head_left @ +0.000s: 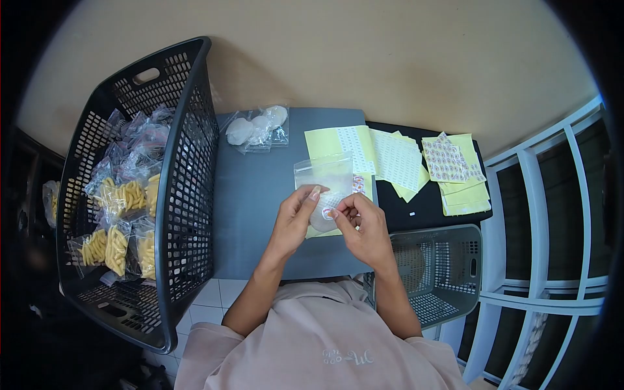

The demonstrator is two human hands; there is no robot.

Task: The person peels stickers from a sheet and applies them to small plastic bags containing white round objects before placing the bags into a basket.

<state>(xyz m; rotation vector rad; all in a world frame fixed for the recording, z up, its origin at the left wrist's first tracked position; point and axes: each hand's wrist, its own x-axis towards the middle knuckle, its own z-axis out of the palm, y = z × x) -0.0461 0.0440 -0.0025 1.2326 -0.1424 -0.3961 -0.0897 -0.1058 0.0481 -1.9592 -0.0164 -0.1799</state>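
Note:
A clear plastic bag (323, 170) with white contents at its lower end is held upright over the grey table (253, 195). My left hand (296, 218) grips the bag's left side, thumb on its front. At the bag's lower right, my right hand (361, 224) has thumb and forefinger pinched at a small round sticker (327, 213) on the bag's front. Whether the sticker is still between those fingertips is too small to tell. Behind the bag lies a yellow-backed sticker sheet (359, 184), partly hidden by the bag and my right hand.
Bags with white contents (257, 129) lie at the table's back left. Label sheets (398, 159) and round-sticker sheets (448, 161) spread to the right. A large dark basket (188, 162) with filled bags (123, 198) stands left. Another basket (426, 273) sits below right, near a white rack (539, 214).

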